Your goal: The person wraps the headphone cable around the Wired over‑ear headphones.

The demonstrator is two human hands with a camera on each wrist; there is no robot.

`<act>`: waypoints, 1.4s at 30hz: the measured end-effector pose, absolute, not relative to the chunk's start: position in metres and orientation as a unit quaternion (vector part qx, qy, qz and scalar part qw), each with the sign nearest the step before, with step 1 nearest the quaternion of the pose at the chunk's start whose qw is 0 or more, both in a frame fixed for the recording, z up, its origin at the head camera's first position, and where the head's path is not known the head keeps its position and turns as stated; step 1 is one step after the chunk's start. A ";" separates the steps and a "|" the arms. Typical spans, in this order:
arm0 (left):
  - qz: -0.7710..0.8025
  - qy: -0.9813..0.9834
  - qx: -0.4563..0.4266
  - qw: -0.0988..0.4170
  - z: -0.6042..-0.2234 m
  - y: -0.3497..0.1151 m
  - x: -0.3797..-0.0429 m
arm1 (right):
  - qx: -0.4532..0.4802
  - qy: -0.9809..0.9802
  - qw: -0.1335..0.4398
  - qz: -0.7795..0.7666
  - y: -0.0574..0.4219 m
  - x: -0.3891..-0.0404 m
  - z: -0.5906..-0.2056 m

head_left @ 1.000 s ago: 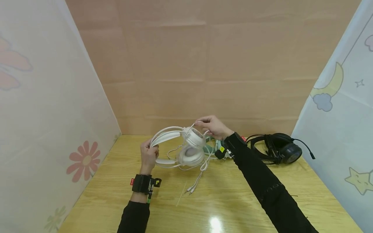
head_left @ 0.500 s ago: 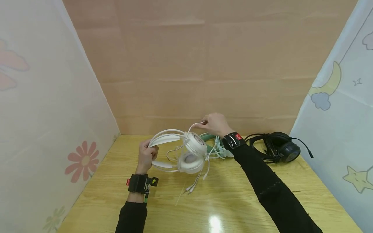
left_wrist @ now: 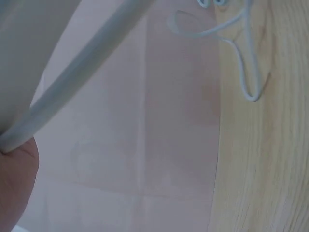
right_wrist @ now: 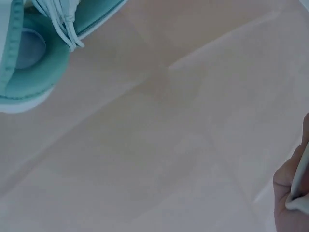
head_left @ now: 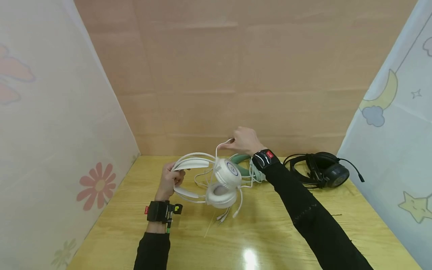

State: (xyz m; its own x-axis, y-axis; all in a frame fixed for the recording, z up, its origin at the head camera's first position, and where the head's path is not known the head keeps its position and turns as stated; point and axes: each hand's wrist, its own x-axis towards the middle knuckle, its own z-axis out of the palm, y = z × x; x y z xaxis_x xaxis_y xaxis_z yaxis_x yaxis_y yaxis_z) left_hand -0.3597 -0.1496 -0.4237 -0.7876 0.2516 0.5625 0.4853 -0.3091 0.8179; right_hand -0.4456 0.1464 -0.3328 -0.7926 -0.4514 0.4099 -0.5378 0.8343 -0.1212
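Note:
A white headset is held over the table, its ear cups to the right. My left hand grips it by the headband; in the left wrist view the thumb side of the hand lies against the band's thin tube. Above the ear cups my right hand pinches the white cable and holds it raised. In the right wrist view part of that hand shows with the cable in it. Cable plugs hang below the cups, and a slim white microphone arm dangles beside them.
Behind the right hand lies a mint-green headset with its cable bundled. A black headset with a microphone sits at the back right. A thin pale strip lies on the wooden table. Papered walls enclose the back and sides.
My right hand has risen slightly and turned, drawing the cable up from the headset. The white headset has tipped and its ear cups sit lower. My left hand keeps its grip on the headband.

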 end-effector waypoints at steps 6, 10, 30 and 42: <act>-0.792 -0.501 -0.348 0.034 -0.421 -0.151 -0.365 | 0.301 -0.934 0.159 0.107 0.159 -0.447 -0.348; -0.816 -0.475 -0.327 0.024 -0.422 -0.152 -0.367 | 0.296 -0.935 0.144 0.129 0.166 -0.453 -0.368; -0.857 -0.356 -0.371 -0.042 -0.429 -0.148 -0.370 | 0.328 -0.932 0.067 0.138 0.140 -0.441 -0.391; -0.922 -0.328 -0.200 0.054 -0.428 -0.151 -0.368 | 0.361 -0.909 0.122 0.171 0.164 -0.432 -0.422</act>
State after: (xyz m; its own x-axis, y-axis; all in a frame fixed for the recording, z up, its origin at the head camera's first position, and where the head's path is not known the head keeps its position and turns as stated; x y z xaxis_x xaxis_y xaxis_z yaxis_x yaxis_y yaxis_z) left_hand -0.3682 -0.1512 -0.4275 -0.9142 0.0310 0.4040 0.2313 -0.7788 0.5831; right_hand -0.4319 0.1637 -0.4216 -0.7100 -0.6137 0.3454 -0.6973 0.6812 -0.2230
